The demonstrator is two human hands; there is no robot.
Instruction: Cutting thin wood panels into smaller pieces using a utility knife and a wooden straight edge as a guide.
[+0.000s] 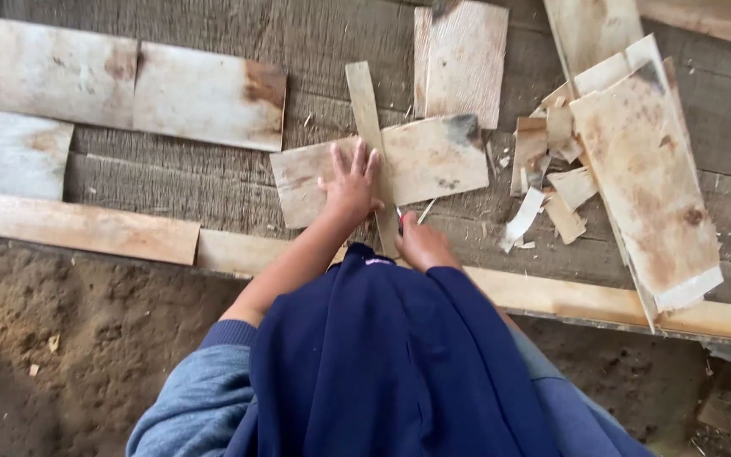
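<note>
Nearest the camera I see a dark blue garment and grey-blue sleeves, with bare earth at lower left. A long pale plank marks the near edge of the rough wooden floor that carries everything else.

Right hand: curled closed just past the plank, gripping a small tool with a red part showing at the knuckles. I cannot tell what kind of tool it is. It sits at the near end of the narrow strip.

Left hand: flat, fingers spread fully, palm pressed down on the thin wood sheet where the strip crosses it. It holds nothing; it only pins the work.

Key relation: the strip's long axis runs almost straight away from me, leaning slightly left at its far end. Its near end lies between the two hands, touching the right hand's tool. The right hand is nearer to that end; the left hand lies just beside the strip on its left, further up. The sheet runs crosswise under the strip, left to right.

Further right, a heap of offcuts lies near a large stained sheet. Farther back, more sheets lie at upper left and top centre.
</note>
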